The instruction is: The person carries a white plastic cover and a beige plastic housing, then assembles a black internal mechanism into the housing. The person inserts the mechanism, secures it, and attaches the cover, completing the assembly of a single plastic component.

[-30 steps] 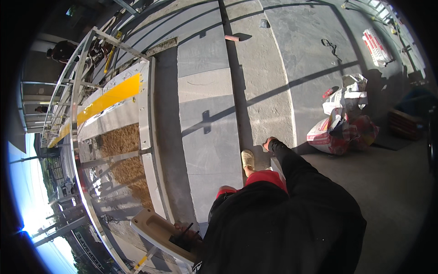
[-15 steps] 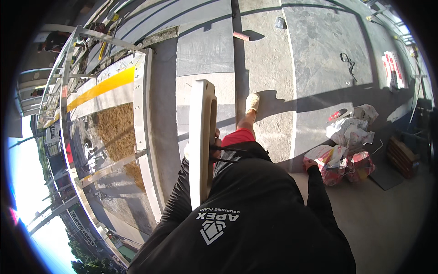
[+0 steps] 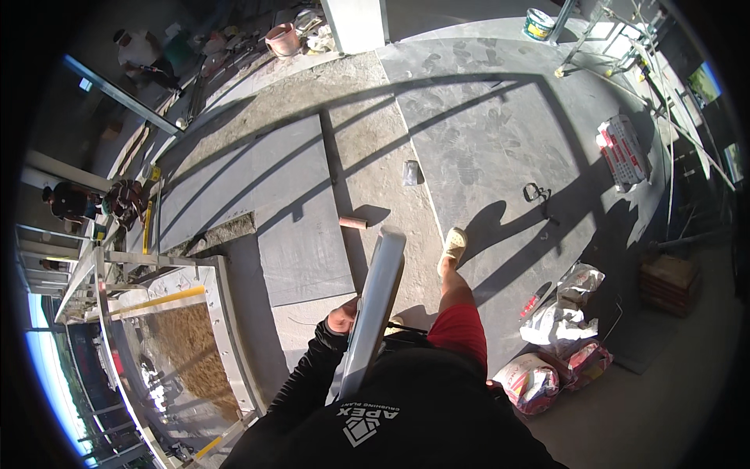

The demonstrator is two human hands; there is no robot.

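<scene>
My left hand [image 3: 341, 316] is closed on a long, narrow grey bar-like thing [image 3: 373, 309] with a rounded end, held tilted in front of my body. Its exact kind does not show. Only a sliver of my right hand [image 3: 494, 384] appears beside my dark top, with its fingers mostly hidden. Nearest to it is a red and white bag [image 3: 528, 383] on the floor. My foot in a pale clog [image 3: 454, 244] is forward on the floor, next to the boundary between rough concrete and grey tiles.
Large grey tiles [image 3: 476, 117] cover much of the floor. A metal frame [image 3: 226, 336] edges an opening on the left. A short reddish tube [image 3: 353, 223], a dark strap [image 3: 534, 192], a long package [image 3: 623, 153] and stacked boxes [image 3: 669, 283] lie around. Other people [image 3: 72, 202] work at far left.
My view has swung toward the left, and I have stepped forward. The bar-like thing now leans to the right. My right hand has drawn back toward my body.
</scene>
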